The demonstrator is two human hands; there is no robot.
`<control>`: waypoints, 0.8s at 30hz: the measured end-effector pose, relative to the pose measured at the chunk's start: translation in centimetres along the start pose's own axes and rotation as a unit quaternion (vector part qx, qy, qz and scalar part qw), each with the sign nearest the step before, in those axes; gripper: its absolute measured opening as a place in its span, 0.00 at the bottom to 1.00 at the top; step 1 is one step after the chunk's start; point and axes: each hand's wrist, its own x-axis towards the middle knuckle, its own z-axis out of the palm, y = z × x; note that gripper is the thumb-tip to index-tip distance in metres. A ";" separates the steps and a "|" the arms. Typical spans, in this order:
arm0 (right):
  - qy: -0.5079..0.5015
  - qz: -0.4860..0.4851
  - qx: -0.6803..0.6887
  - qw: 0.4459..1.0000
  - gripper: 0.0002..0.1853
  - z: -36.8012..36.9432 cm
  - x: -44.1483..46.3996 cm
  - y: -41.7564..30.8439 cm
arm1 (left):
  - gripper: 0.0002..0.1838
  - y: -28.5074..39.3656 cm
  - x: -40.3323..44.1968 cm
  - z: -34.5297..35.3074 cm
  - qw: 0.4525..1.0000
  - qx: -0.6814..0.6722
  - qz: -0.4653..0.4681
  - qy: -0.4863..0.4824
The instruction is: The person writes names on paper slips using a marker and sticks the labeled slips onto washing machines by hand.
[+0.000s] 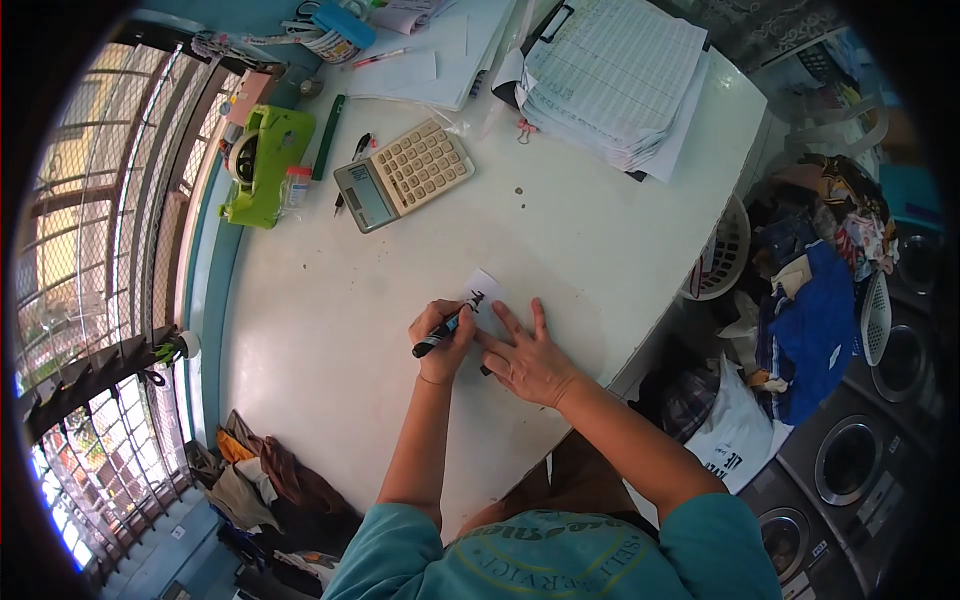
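Note:
My left hand (442, 335) is closed round a black marker pen (436, 338), with its tip down at a small white slip of paper (483, 283). Dark handwritten strokes show on the slip, which is partly covered by my hands. My right hand (530, 362) lies palm down with fingers spread, its fingertips at the slip's right edge. A small dark piece (486, 370) pokes out beside the right thumb; I cannot tell what it is or whether the hand holds it.
On the white table (330, 330) lie a calculator (405, 175), a green tape dispenser (265, 165), pens and a clipboard with stacked sheets (615, 80). More papers (440, 60) lie at the back. Laundry (815, 320) and front-loading machines (850, 460) stand to the right, a barred window (110, 200) left.

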 end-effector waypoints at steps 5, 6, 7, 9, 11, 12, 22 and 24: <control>0.034 0.005 0.024 0.999 0.09 0.0 0.0 0.0 | 0.05 0.6 0.3 0.2 0.999 -0.031 -0.036 0.022; 0.023 0.005 0.029 0.999 0.09 -0.2 0.0 0.0 | 0.05 0.6 0.3 0.2 0.999 -0.005 -0.034 0.027; 0.023 0.005 0.030 0.999 0.09 0.0 0.0 -0.1 | 0.05 0.6 0.2 0.2 0.999 0.021 -0.031 0.032; 0.044 0.003 0.026 0.999 0.09 0.1 0.0 0.0 | 0.05 -0.2 0.2 0.0 0.996 -0.031 -0.066 0.046; 0.044 0.004 0.032 0.998 0.09 0.2 0.0 0.0 | 0.05 -0.5 0.7 0.3 0.991 -0.093 -0.073 0.068; 0.043 0.006 0.039 0.998 0.09 0.1 0.0 0.0 | 0.05 -0.2 1.0 0.5 0.991 -0.093 -0.074 0.068; 0.016 0.003 0.000 1.000 0.09 -0.2 0.1 -0.1 | 0.07 0.3 1.6 0.9 0.999 -0.032 0.009 -0.025; -0.002 -0.001 0.000 1.000 0.09 -0.6 0.1 0.0 | 0.08 0.0 1.6 0.9 1.000 -0.017 0.006 -0.009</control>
